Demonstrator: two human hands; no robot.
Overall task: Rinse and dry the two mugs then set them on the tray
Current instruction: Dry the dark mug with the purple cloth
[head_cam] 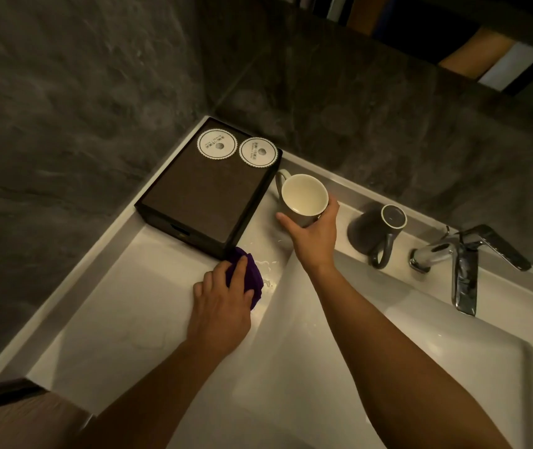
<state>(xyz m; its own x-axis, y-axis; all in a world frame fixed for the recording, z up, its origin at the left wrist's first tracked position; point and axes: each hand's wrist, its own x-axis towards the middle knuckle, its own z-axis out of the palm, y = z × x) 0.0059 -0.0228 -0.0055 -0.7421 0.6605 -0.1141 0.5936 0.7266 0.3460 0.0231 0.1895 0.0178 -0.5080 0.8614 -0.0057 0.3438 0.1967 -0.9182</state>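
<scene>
My right hand [315, 239] grips an upright grey mug [304, 197] with a cream inside, just right of the dark tray [200, 202]; its handle points toward the tray. A second grey mug [376, 230] stands upside down on the ledge between that mug and the tap. My left hand [223, 306] presses on a purple cloth [250, 275] lying on the white counter at the tray's near corner. Two round white paper coasters [217, 144] lie at the far end of the tray.
A chrome tap [462, 264] stands at the right above the white sink basin [388, 351]. Water drops lie on the counter [122, 306] by the cloth. Dark stone walls close the corner behind the tray.
</scene>
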